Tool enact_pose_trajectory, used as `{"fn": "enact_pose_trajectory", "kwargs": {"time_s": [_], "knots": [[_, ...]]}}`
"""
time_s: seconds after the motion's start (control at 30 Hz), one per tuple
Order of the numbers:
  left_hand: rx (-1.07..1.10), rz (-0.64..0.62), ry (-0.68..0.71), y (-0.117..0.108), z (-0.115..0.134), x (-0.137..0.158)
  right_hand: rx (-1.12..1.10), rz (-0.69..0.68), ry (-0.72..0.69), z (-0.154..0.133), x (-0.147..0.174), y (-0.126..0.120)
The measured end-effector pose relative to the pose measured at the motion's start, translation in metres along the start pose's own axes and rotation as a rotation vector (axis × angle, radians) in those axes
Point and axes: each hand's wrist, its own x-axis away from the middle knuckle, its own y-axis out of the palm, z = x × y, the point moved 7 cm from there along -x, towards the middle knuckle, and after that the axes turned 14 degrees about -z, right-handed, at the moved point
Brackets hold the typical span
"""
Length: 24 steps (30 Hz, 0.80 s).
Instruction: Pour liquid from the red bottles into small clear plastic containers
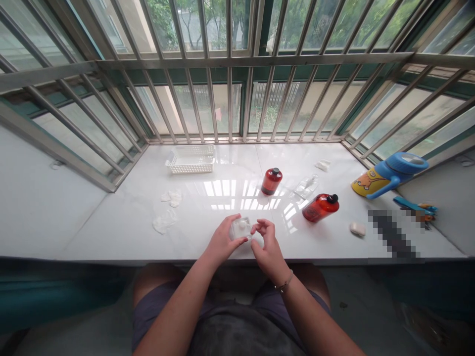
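My left hand (221,242) grips a small clear, square-looking container (242,228) by its left side, thumb below and fingers above. Something small and whitish shows in its middle; I cannot make out what it is. Close to the container's right edge is my right hand (267,245), its fingers loosely bent and apart, the fingertips at or almost touching the edge. A bracelet circles the right wrist. Both hands are over the front of the white glossy counter (122,222). Beyond them stands a red bottle with a black cap (271,182), with a second red bottle (320,207) to its right.
A white perforated basket (191,167) sits at the back left. Crumpled white tissues (165,221) lie at left. On the right are a clear plastic packet (306,187), a pale small block (357,229), a blue-and-yellow flask (374,180) and a blue tool (411,205). Metal bars line the window.
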Motion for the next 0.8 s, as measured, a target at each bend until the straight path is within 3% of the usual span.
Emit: {"fn": "enact_pose_trajectory", "kwargs": {"time_s": [0.13, 0.33, 0.53, 0.7, 0.8], "knots": [[-0.007, -0.004, -0.009, 0.0, 0.0, 0.0, -0.012, 0.04, -0.022, 0.0, -0.001, -0.004], [0.004, -0.005, 0.003, 0.001, 0.001, 0.0, 0.0, -0.094, -0.014, 0.0, -0.006, 0.006], [-0.002, -0.008, -0.002, 0.002, -0.004, 0.0, 0.004, 0.064, -0.005, 0.008, -0.012, -0.002], [-0.026, -0.003, 0.023, 0.002, -0.004, -0.001, 0.006, -0.07, -0.008, -0.01, -0.026, 0.003], [-0.03, 0.009, 0.017, 0.002, -0.003, -0.001, 0.032, -0.07, 0.041, -0.012, -0.033, 0.002]]}}
